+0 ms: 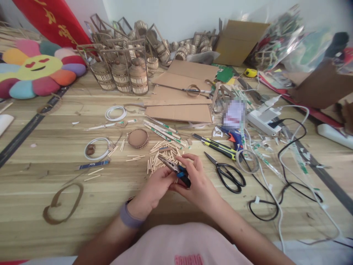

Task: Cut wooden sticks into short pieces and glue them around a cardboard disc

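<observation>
A pair of needle-nose pliers [170, 164] with blue and black handles is between my two hands, its jaws aimed up and to the left. My right hand [197, 180] curls around the handles. Against the near side of the pliers, the fingers of my left hand [157, 187] are closed; anything else in them is hidden. Just beyond the jaws lies a pile of short wooden sticks [154, 162]. To the left of the pile is a small round brown basket base [138, 138]. Black-handled scissors [230, 176] rest to the right of my right hand.
Behind are small lidded baskets in frames [120, 75] and cardboard sheets [179, 95]. To the right lie a utility knife [216, 147], a blue glue gun [234, 138], a power strip [266, 119] and tangled cables [278, 198]. White rolled strips [115, 113] and a brown strip loop [63, 204] lie left.
</observation>
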`<state>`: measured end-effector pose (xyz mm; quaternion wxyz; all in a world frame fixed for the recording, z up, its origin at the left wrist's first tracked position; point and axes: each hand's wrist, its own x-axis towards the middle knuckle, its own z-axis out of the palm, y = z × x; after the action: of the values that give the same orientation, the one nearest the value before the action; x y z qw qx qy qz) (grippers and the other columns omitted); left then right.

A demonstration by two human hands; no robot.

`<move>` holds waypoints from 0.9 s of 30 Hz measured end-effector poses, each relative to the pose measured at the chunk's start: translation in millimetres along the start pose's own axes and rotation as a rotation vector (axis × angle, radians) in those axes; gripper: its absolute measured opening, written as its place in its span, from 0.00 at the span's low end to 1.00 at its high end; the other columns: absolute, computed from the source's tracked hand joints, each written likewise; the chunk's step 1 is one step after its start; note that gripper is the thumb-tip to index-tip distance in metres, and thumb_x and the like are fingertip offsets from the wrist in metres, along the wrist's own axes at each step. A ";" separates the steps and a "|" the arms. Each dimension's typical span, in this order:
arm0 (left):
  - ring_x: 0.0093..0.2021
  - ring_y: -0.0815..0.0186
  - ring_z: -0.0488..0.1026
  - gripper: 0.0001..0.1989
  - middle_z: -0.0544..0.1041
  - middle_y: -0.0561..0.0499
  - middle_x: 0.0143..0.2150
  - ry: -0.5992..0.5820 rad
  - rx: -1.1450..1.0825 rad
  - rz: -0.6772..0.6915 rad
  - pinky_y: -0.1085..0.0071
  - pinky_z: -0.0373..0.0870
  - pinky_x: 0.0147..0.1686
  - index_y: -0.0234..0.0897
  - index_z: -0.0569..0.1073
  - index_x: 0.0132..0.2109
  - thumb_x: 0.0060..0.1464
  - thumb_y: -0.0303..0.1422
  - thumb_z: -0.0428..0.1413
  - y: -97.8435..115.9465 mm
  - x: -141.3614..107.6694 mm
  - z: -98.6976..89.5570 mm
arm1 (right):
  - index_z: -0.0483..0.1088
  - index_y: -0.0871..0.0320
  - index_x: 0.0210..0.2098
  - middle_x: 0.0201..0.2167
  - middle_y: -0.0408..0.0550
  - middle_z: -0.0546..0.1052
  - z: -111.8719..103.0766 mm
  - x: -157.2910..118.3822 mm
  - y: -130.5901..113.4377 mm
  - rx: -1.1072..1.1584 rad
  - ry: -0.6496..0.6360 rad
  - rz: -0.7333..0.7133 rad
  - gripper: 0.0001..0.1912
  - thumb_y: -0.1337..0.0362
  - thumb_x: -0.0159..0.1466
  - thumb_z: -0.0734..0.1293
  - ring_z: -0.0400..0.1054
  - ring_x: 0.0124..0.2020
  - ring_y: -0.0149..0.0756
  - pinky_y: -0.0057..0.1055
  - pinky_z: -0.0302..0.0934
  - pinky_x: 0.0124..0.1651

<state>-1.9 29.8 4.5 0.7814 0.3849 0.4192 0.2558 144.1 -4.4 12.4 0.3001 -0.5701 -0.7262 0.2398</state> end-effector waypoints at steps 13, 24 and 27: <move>0.30 0.63 0.77 0.22 0.79 0.49 0.29 0.045 0.156 0.087 0.68 0.71 0.34 0.35 0.71 0.34 0.53 0.53 0.55 3.4 -6.3 -3.2 | 0.67 0.54 0.50 0.40 0.50 0.73 -38.9 -9.7 4.3 0.170 -0.148 0.176 0.19 0.55 0.62 0.67 0.71 0.41 0.42 0.39 0.70 0.43; 0.28 0.65 0.77 0.17 0.80 0.48 0.28 -0.060 0.310 0.121 0.70 0.71 0.32 0.35 0.69 0.32 0.59 0.45 0.51 5.3 -12.1 -3.0 | 0.71 0.56 0.38 0.32 0.45 0.72 -71.8 -24.0 12.8 0.420 -0.552 0.490 0.17 0.48 0.62 0.65 0.67 0.35 0.36 0.30 0.64 0.36; 0.28 0.66 0.76 0.18 0.79 0.48 0.28 -0.119 0.323 0.099 0.70 0.71 0.32 0.35 0.69 0.32 0.58 0.47 0.51 5.6 -12.7 -1.3 | 0.71 0.56 0.38 0.31 0.44 0.72 -67.1 -14.8 4.3 0.485 -0.535 0.486 0.17 0.49 0.61 0.66 0.67 0.34 0.36 0.30 0.64 0.36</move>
<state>-9.9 24.4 14.5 0.7193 0.5400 0.3885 0.2003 197.1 -17.4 54.3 0.1612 -0.5555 -0.5457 0.6063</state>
